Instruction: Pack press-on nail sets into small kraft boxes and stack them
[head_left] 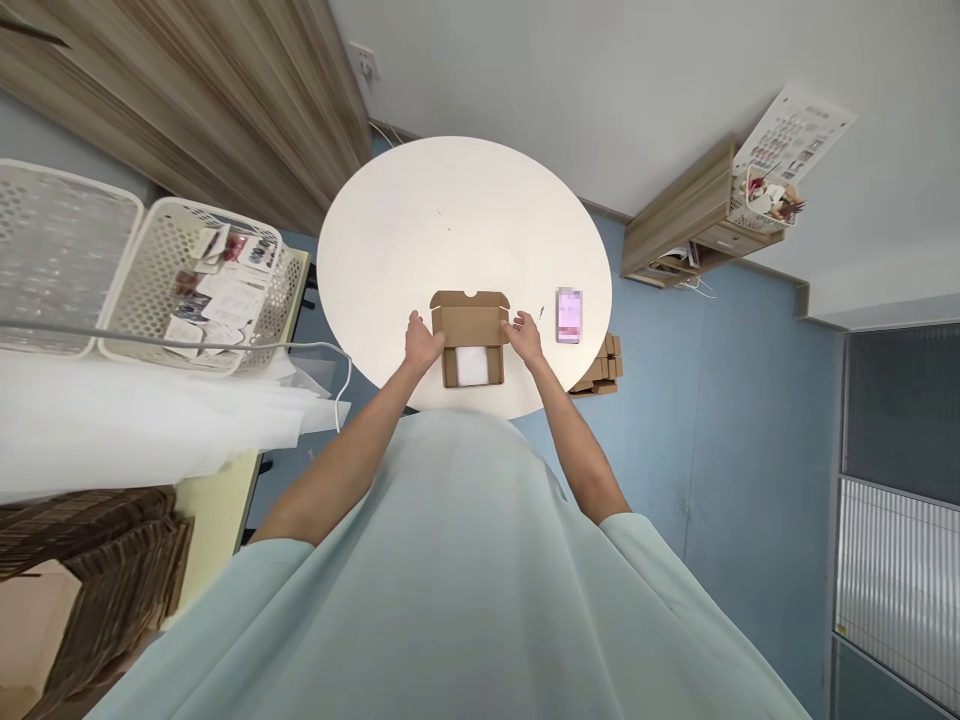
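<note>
A small brown cardboard box point(450, 368) lies near the front edge of the white round table point(450, 230), its tabbed lid point(471, 325) raised and folded back away from me. Inside the box is a white, flat item point(472, 366); its kind cannot be made out. My left hand point(424, 342) is at the lid's left edge, thumb against the cardboard and fingers spread apart. At the right edge, my right hand point(525, 337) has its thumb by the side flap, with the other fingers loosely curled and apart.
A phone point(569, 316) with a lit screen lies to the right on the table. On the left stand white baskets point(112, 300), one with cards and packets, plus white wrapping sheets point(150, 425) and stacked flat cardboard point(127, 560). Folded boxes point(604, 368) are beside the table's right edge.
</note>
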